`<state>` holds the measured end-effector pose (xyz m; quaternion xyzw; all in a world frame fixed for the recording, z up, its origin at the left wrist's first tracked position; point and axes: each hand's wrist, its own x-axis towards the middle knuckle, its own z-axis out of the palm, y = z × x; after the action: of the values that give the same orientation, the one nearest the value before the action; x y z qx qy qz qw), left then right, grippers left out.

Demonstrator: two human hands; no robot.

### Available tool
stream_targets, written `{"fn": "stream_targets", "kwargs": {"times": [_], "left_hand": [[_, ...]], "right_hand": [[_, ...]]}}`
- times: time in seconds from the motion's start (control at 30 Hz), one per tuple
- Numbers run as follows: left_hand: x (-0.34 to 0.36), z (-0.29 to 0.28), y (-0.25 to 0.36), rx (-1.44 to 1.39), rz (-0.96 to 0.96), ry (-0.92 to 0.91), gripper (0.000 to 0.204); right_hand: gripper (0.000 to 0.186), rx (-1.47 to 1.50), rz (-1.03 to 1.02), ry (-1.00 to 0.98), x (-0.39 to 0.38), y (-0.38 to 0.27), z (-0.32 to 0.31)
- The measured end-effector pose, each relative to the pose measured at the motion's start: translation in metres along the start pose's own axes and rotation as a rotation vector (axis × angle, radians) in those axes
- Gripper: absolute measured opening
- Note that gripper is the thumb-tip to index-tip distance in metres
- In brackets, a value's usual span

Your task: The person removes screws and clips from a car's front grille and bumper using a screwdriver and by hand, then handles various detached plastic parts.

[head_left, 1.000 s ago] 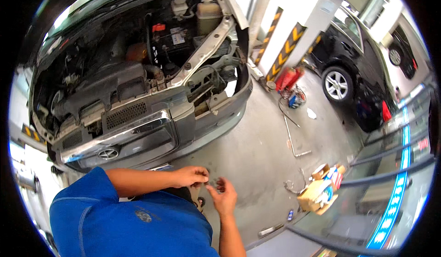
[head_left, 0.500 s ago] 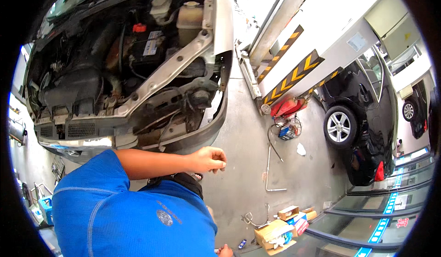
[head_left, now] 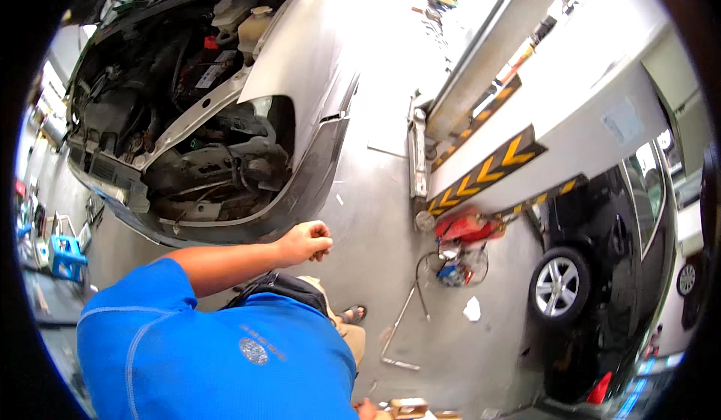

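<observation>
- Silver-grey car (head_left: pixel 259 90): upper left, hood up, nose toward the person. Engine bay (head_left: pixel 131 82) exposed, headlamp bay (head_left: pixel 225 168) open beside the front fender.
- Left hand (head_left: pixel 306 242): near the front bumper (head_left: pixel 319 176) corner, fingers curled in. Can't tell if anything is inside the grip.
- Right hand (head_left: pixel 366 409): at the lower edge, mostly cut off. Can't tell if open or closed.
- Under hood: battery (head_left: pixel 215 71) with a pale label, yellowish fluid reservoir (head_left: pixel 255 30) near the fender.
- Floor, right of the person: L-shaped metal bar (head_left: pixel 400 364), white scrap (head_left: pixel 472 310), red equipment (head_left: pixel 469 225) by the wall.
- Cardboard box (head_left: pixel 408 407): lower edge, just beside the right hand.
- Black-yellow guard (head_left: pixel 488 172) along the wall; black car (head_left: pixel 601 247) parked far right.
- Blue crate (head_left: pixel 66 257): far left.
</observation>
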<state>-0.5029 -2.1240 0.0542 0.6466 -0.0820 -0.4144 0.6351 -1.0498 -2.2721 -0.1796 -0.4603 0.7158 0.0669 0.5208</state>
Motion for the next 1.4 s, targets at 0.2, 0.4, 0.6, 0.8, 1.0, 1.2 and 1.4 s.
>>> {"fn": "stream_targets", "kwargs": {"times": [0.2, 0.4, 0.6, 0.8, 1.0, 1.2, 1.4], "left_hand": [[0.033, 0.052, 0.027, -0.022, 0.064, 0.261, 0.016], [0.112, 0.055, 0.039, -0.115, 0.018, 0.425, 0.02], [0.245, 0.011, 0.085, -0.191, 0.043, 0.493, 0.017], [0.357, -0.046, 0.161, -0.031, 0.053, 0.425, 0.016], [0.435, -0.099, 0.231, 0.031, -0.029, 0.592, 0.016], [0.567, -0.145, 0.298, 0.14, 0.005, 0.74, 0.016], [0.754, -0.206, 0.411, 0.094, 0.01, 0.78, 0.017]], "right_hand": [[0.017, -0.021, -0.221, 0.133, 0.208, -0.243, -0.168], [0.02, -0.071, -0.423, -0.104, 0.228, -0.539, -0.088], [0.022, -0.28, -0.495, -0.382, 0.244, -0.722, 0.071], [0.021, -0.462, -0.636, -0.544, 0.249, -0.831, 0.159], [0.024, -0.703, -0.772, -0.659, 0.317, -0.92, 0.211], [0.029, -0.596, -0.404, -0.609, 0.35, -1.087, 0.295], [0.031, -0.516, -0.444, -0.617, 0.385, -1.316, 0.421]]}}
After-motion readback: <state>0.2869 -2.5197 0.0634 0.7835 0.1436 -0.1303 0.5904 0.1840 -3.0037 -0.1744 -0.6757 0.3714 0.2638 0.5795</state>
